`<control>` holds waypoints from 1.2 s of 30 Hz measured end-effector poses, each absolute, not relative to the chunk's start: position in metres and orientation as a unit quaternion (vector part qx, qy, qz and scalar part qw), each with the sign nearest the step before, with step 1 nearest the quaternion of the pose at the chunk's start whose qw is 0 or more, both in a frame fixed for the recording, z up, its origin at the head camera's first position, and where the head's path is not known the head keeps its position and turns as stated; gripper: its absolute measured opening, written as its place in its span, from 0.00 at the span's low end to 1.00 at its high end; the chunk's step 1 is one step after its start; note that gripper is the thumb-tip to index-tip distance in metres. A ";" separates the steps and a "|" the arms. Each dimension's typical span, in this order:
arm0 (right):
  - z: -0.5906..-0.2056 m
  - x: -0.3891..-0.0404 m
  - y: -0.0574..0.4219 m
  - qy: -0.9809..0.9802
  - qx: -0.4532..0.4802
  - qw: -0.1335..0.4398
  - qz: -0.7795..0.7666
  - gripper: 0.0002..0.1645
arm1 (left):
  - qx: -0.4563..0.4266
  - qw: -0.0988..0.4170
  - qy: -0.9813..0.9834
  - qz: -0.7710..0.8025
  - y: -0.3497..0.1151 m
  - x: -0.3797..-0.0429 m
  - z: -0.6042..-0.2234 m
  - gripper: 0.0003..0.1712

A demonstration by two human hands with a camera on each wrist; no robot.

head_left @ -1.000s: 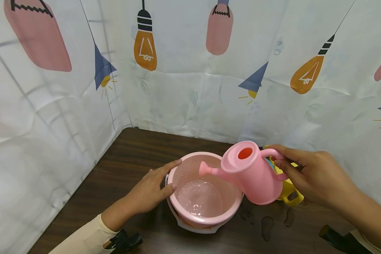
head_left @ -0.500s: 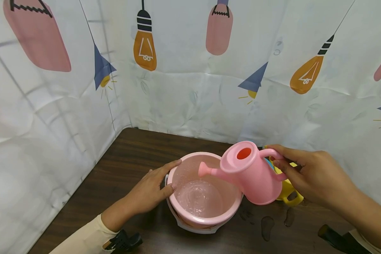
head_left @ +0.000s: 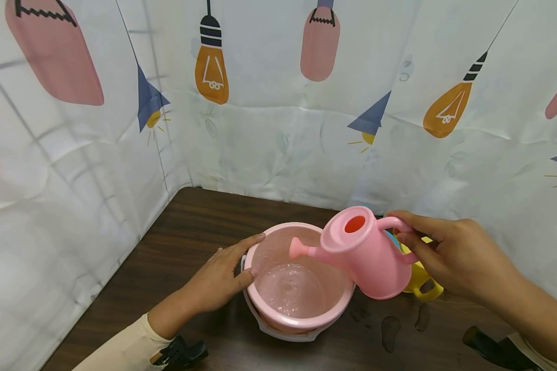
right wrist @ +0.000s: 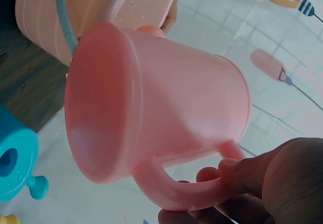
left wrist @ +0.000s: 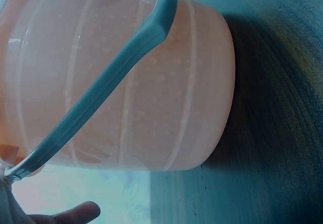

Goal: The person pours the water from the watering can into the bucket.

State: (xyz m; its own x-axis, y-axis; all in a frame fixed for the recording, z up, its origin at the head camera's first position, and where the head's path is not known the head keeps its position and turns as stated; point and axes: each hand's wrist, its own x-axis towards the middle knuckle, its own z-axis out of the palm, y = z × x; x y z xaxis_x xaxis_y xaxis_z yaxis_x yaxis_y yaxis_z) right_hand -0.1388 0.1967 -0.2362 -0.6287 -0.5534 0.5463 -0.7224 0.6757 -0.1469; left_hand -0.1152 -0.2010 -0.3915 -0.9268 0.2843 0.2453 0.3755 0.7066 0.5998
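In the head view my right hand [head_left: 450, 252] grips the handle of a pink toy watering can [head_left: 376, 263]. The can tips left, and its spout [head_left: 299, 249] hangs over the mouth of a pink bucket [head_left: 301, 323]. Rippling water [head_left: 290, 288] covers the bucket's bottom. My left hand [head_left: 223, 270] holds the bucket's left rim, thumb and forefinger tips over the edge. From the left wrist, the bucket's ribbed side and its hanging handle [left wrist: 101, 93] show, with one finger [left wrist: 75, 214] beside it. The right wrist view shows thumb and fingers closed round the can's handle [right wrist: 176, 191].
Behind the can stands a yellow toy cup or can [head_left: 420, 283] with a handle, partly hidden. A blue toy can [right wrist: 17, 148] is beside it. Small puddles [head_left: 391, 332] lie on the dark wooden table [head_left: 204, 221]. A patterned white curtain [head_left: 269, 144] encloses the back and left.
The watering can and right hand have shifted very slightly left. Ripples in the bucket's water have changed shape. The left hand and bucket hold their place.
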 end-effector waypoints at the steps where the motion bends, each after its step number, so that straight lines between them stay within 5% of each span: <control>1: -0.236 -0.139 0.196 -0.885 0.360 0.232 0.184 0.26 | -0.179 0.067 -0.921 -0.338 -0.201 -0.115 -0.391 0.38; 36: -0.233 -0.140 0.193 -0.897 0.347 0.212 0.172 0.23 | -0.179 0.069 -0.921 -0.338 -0.201 -0.115 -0.391 0.38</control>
State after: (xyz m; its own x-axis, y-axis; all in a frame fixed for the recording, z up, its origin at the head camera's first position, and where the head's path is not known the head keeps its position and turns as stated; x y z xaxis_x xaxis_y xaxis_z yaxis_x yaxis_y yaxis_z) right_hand -0.1404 0.1931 -0.2325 -0.6693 -0.5506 0.4989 -0.6958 0.7000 -0.1608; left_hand -0.1147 -0.2006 -0.3912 -0.9268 0.2826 0.2473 0.3755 0.7071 0.5991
